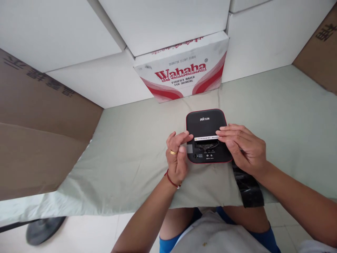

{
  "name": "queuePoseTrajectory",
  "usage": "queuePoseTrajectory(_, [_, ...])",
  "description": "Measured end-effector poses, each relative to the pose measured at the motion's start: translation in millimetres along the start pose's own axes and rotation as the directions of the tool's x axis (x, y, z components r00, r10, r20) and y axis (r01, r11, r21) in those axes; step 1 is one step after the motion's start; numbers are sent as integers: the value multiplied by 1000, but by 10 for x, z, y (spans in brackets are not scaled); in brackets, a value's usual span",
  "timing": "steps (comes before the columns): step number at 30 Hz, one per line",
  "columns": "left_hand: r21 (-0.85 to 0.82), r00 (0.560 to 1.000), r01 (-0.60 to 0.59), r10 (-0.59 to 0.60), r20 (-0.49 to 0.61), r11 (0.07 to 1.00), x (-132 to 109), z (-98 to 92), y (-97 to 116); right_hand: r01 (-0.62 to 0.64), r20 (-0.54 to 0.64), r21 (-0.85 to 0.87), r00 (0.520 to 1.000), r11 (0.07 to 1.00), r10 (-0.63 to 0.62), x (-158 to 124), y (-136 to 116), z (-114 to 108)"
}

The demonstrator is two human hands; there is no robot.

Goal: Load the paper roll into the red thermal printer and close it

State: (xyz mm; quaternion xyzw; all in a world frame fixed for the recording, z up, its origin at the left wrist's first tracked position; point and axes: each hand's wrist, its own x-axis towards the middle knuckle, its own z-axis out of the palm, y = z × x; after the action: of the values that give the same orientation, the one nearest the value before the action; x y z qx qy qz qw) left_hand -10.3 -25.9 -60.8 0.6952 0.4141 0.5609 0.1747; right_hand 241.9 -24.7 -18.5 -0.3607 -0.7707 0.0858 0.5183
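A flat black device with rounded corners and a thin red rim [206, 127] lies on the cloth-covered table. White lettering is near its far end. A white label strip runs across its middle, above a dark slot with what looks like crumpled clear film in it; small printed icons lie nearer me. My left hand [177, 154], with a gold ring and a red bracelet, has curled fingers on the device's left edge. On the opposite edge, my right hand [243, 147] rests fingertips, held together, by the strip's right end. Its thumb lies along the side.
A Wahaha water carton [184, 75] stands behind the device, among white boxes [86, 82]. Brown cardboard [39, 140] walls the left side, with more at far right. A glossy black strip [247, 184] lies under my right wrist. A round black base [44, 230] is on the floor.
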Motion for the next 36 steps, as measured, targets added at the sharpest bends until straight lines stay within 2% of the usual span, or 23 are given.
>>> queuePoseTrajectory(3, [-68, 999, 34, -35, -4, 997, 36, 22, -27, -7, 12, 17, 1000, 1000, 7, -19, 12, 18])
queuePoseTrajectory(5, [-210, 995, 93, -98, -13, 973, 73, 44, -49, 15, 50, 34, 999, 999, -17, -46, 6, 23])
queuePoseTrajectory(8, [-462, 981, 171, -196, -6, 870, 131, 80, -98, 108, 59, 34, 992, 994, -110, -100, -21, 20])
queuePoseTrajectory(11, [-593, 949, 290, -306, 77, 751, 171, 94, -167, 177, 11, -4, 984, 984, -177, -141, -45, 10])
queuePoseTrajectory(14, [-634, 879, 465, -408, 247, 618, 192, 84, -221, 200, -9, -36, 980, 979, -201, -154, -53, 1])
queuePoseTrajectory(17, [-642, 822, 564, -434, 370, 520, 196, 85, -232, 223, -23, -54, 974, 973, -224, -158, -46, -1])
queuePoseTrajectory(19, [-634, 804, 589, -449, 391, 501, 194, 101, -229, 233, -34, -69, 971, 970, -236, -168, -31, 5])
queuePoseTrajectory(23, [-639, 804, 582, -473, 361, 502, 188, 149, -246, 274, -44, -112, 959, 955, -280, -186, 2, 9])
queuePoseTrajectory(25, [-650, 803, 579, -481, 352, 491, 185, 171, -261, 331, -4, -103, 943, 938, -334, -152, -14, -21])
queuePoseTrajectory(27, [-659, 802, 577, -487, 346, 483, 181, 189, -265, 361, 73, -15, 930, 932, -359, -52, -74, -84])
queuePoseTrajectory(29, [-668, 805, 570, -487, 338, 478, 180, 202, -252, 266, 173, 83, 945, 960, -277, 125, -166, -165])
queuePoseTrajectory(31, [-676, 805, 570, -484, 344, 467, 182, 209, -231, 51, 276, 62, 959, 997, -66, 358, -251, -224])
queuePoseTrajectory(32, [-683, 803, 571, -484, 349, 456, 186, 211, -221, -54, 327, -11, 944, 998, 55, 481, -275, -229])
queuePoseTrajectory(34, [-703, 799, 568, -491, 347, 427, 198, 214, -212, -148, 421, -244, 874, 958, 242, 704, -263, -170])
queuePoseTrajectory(36, [-728, 791, 557, -520, 321, 399, 215, 216, -224, -97, 498, -472, 790, 876, 356, 859, -174, -21])
